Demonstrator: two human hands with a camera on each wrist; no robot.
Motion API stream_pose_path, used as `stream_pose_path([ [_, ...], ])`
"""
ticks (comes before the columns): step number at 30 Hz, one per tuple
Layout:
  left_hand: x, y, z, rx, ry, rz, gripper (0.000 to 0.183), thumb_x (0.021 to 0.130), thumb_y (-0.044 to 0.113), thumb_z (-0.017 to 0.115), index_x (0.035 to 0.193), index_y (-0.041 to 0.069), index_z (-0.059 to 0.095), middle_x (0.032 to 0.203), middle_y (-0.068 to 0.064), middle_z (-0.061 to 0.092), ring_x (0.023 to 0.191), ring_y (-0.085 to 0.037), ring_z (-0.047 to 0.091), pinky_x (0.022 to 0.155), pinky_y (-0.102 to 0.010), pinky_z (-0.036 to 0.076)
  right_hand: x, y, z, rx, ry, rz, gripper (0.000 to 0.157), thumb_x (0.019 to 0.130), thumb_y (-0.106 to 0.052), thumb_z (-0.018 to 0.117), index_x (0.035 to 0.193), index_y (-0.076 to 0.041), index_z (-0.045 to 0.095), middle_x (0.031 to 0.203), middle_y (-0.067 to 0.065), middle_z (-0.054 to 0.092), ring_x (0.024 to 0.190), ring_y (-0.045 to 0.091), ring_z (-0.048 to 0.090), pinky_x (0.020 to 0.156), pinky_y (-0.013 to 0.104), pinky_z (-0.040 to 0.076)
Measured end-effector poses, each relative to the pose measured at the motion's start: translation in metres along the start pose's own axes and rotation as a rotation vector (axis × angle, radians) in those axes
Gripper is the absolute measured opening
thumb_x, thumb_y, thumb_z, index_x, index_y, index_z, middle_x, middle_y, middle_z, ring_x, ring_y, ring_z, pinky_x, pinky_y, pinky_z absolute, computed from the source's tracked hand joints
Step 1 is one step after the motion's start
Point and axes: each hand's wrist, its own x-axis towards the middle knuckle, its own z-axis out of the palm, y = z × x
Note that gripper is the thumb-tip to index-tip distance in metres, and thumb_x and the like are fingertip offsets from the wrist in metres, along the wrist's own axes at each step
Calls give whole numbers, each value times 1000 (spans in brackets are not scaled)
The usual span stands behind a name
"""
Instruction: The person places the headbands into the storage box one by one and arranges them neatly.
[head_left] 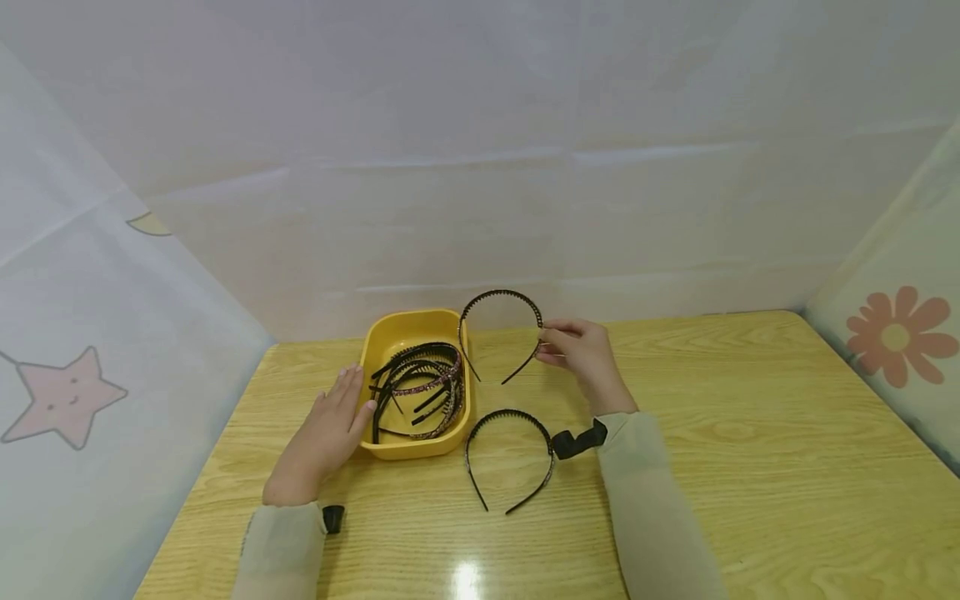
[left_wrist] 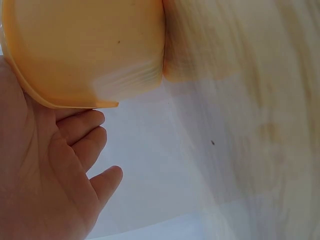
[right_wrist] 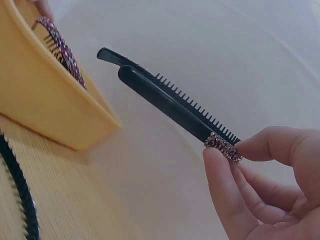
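Note:
My right hand [head_left: 581,354] pinches one side of a black toothed headband [head_left: 501,292] between thumb and fingers, just right of the yellow bin [head_left: 416,451]. In the right wrist view the held headband [right_wrist: 170,102] shows its comb teeth and a glittery beaded patch at the fingertips. My left hand [head_left: 330,429] rests on the bin's left rim with fingers extended; the left wrist view shows the palm [left_wrist: 45,165] against the yellow wall. Several headbands [head_left: 423,387], some with glittery beads, lie piled inside the bin. Another black headband [head_left: 510,412] lies on the table in front of the held one.
The wooden table [head_left: 750,467] carries the bin near its back edge. Behind it hangs a pale cloth backdrop [head_left: 480,167], with side panels bearing a pink star [head_left: 71,396] and an orange flower [head_left: 894,337]. Black straps [head_left: 579,439] sit at both wrists.

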Motion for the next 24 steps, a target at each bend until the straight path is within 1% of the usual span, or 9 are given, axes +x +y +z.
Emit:
stream_pose_path([
  [5,0,1,0,4,0,5,68,112,38,32,159,-8,14,165,-26,11,152,-46,11,118,-68,11,-4,-1,11,41,-37,-21,28,98,-2,64,124,8,63,98,13,69,79,16,70,79,31,62],
  [9,1,0,0,7,-5,1,68,112,37,32,159,-8,14,166,-26,11,152,-46,11,118,-68,11,-8,-2,21,95,-56,-31,27,98,0,64,123,9,62,95,10,70,78,16,69,79,32,62],
  [13,1,0,0,12,3,6,67,112,35,34,158,-9,16,165,-27,12,151,-47,12,117,-69,13,-12,-3,31,129,-73,-37,27,97,1,65,122,9,62,93,11,69,77,17,69,80,33,62],
  [18,1,1,0,17,1,3,66,112,33,36,158,-9,16,165,-27,13,151,-46,12,117,-69,14,-17,0,45,131,-92,-43,25,96,1,65,120,8,63,94,14,69,79,19,70,81,36,62],
  [24,0,2,-1,10,5,2,66,112,34,35,158,-9,16,165,-26,12,152,-46,12,118,-69,12,-22,8,62,128,-107,-48,21,95,3,66,116,7,65,90,10,68,77,19,69,79,37,62],
])
